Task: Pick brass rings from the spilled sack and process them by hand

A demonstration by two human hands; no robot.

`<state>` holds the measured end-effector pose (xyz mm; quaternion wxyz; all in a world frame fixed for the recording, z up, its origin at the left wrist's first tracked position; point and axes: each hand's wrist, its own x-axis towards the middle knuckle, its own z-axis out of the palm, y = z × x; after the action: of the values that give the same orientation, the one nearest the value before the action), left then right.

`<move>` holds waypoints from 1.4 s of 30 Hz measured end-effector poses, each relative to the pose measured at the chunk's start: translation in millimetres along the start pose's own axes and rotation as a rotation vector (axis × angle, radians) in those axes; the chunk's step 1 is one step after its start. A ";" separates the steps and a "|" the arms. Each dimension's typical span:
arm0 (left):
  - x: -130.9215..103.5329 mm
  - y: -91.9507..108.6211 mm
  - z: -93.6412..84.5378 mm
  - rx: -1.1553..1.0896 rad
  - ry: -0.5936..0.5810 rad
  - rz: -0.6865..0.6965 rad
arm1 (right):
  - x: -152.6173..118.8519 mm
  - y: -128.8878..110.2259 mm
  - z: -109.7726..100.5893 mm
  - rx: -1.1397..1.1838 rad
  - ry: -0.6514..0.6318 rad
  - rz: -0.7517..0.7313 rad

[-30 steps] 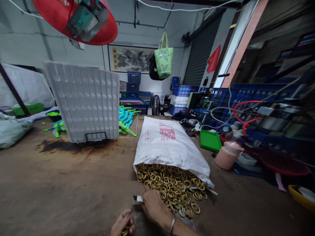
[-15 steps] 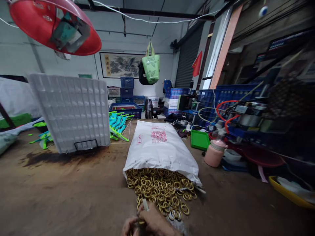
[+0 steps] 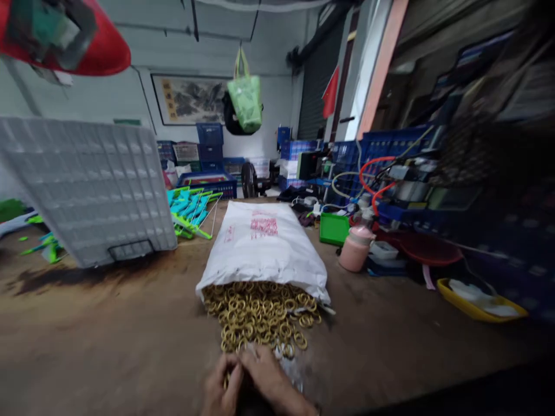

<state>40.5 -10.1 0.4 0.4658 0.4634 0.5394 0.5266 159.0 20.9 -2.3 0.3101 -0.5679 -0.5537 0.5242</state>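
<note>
Brown tabletop (image 3: 130, 346), white sack (image 3: 269, 251), gold rings (image 3: 255, 318)

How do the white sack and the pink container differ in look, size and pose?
Size: the white sack is much larger than the pink container.
Look: the sack is white with red print; the container is pink.
Pose: the sack lies flat, its open mouth toward the person and gold rings spilling out; the container stands upright.
Shared: both rest on the brown table.
</note>
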 end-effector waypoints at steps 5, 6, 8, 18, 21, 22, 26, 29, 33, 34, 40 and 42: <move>-8.6 16.5 10.3 0.066 -0.038 0.048 | -9.5 -0.9 -12.6 -0.023 -0.001 -0.118; -10.3 17.4 11.9 0.073 -0.034 0.038 | -10.0 1.4 -14.5 -0.022 -0.015 -0.125; -14.2 18.2 14.3 0.055 -0.026 0.012 | -12.2 4.9 -17.5 -0.007 -0.046 -0.116; -26.6 18.6 13.8 -0.090 -0.212 -0.270 | -24.3 4.6 -19.9 -0.028 0.020 -0.116; -28.3 18.0 12.3 -0.229 -0.265 -0.425 | -26.2 4.9 -19.2 -0.042 0.020 -0.120; -28.7 17.9 11.8 -0.266 -0.272 -0.453 | -26.8 4.6 -18.9 -0.043 0.019 -0.124; -30.1 17.9 9.7 -0.354 -0.294 -0.466 | -28.2 2.9 -20.5 0.010 -0.019 -0.119; -30.8 16.6 8.6 -0.387 -0.266 -0.428 | -29.8 4.4 -24.2 -0.080 0.046 -0.129; -31.5 14.6 8.0 -0.328 -0.240 -0.354 | -36.8 10.5 -25.9 -0.427 0.091 -0.327; -31.7 14.7 8.0 -0.300 -0.241 -0.335 | -39.1 11.9 -25.3 -0.502 0.080 -0.376; -33.7 16.5 7.7 -0.144 -0.215 -0.220 | -47.3 13.1 -21.9 -0.727 0.040 -0.466; -33.4 14.3 6.9 -0.098 -0.210 -0.173 | -48.1 11.4 -22.0 -0.741 0.017 -0.458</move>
<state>52.0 -42.1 15.1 0.5853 0.4444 0.4993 0.4590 190.9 -22.1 4.9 0.1981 -0.5075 -0.8135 0.2032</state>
